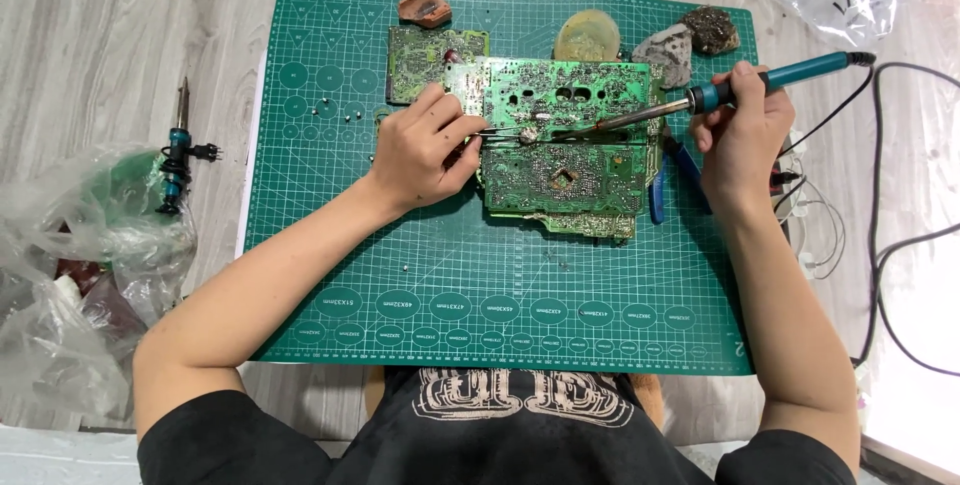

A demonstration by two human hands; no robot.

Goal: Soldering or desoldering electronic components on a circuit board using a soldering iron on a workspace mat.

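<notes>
The left hand (425,150) pinches thin tweezers (497,133) whose tips rest on the large green circuit board (565,150). The right hand (742,135) grips a blue-handled soldering iron (700,100), its tip touching the board near the tweezers. The board lies on a green cutting mat (480,285), blue pliers (660,185) at its right edge, a second iron (178,150) on the floor to the left.

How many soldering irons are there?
2. One soldering iron is in the right hand, tip on the big circuit board. The spare soldering iron lies on the floor, left of the green cutting mat.
</notes>
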